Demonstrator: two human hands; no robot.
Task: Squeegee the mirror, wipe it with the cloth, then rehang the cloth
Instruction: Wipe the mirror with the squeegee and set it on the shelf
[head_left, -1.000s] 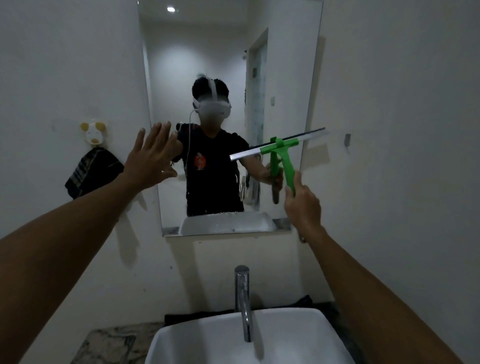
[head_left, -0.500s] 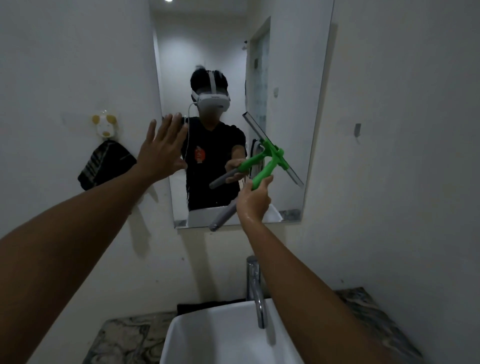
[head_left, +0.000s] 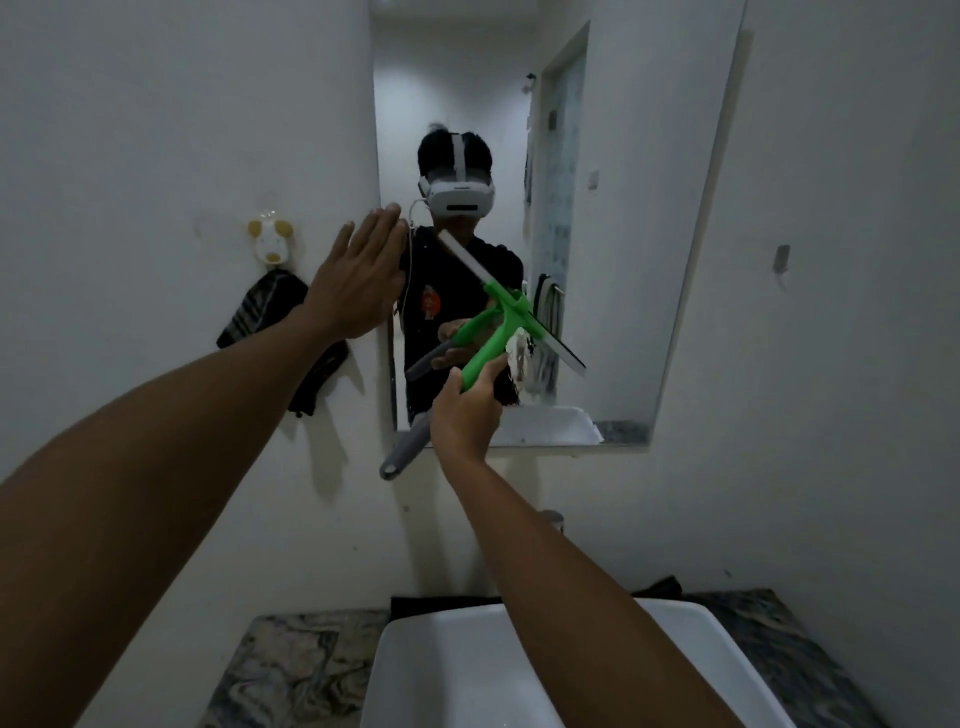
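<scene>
A tall mirror (head_left: 634, 218) hangs on the white wall above the sink. My right hand (head_left: 465, 410) grips the green squeegee (head_left: 501, 325) by its handle, whose grey end sticks out below my fist. Its blade lies slanted against the lower middle of the glass, running from upper left to lower right. My left hand (head_left: 358, 275) is raised flat with fingers spread, at the mirror's left edge, holding nothing. A dark striped cloth (head_left: 283, 332) hangs from a small animal-shaped hook (head_left: 269, 247) on the wall left of the mirror.
A white basin (head_left: 431, 670) sits directly below, on a marbled counter (head_left: 291, 670). The tap is mostly hidden behind my right forearm. A small metal hook (head_left: 782, 258) is fixed on the wall right of the mirror. A person wearing a headset is reflected in the glass.
The squeegee blade has turned from nearly level at the mirror's right edge to a steep slant and moved left across the glass. My left hand stayed raised by the left edge.
</scene>
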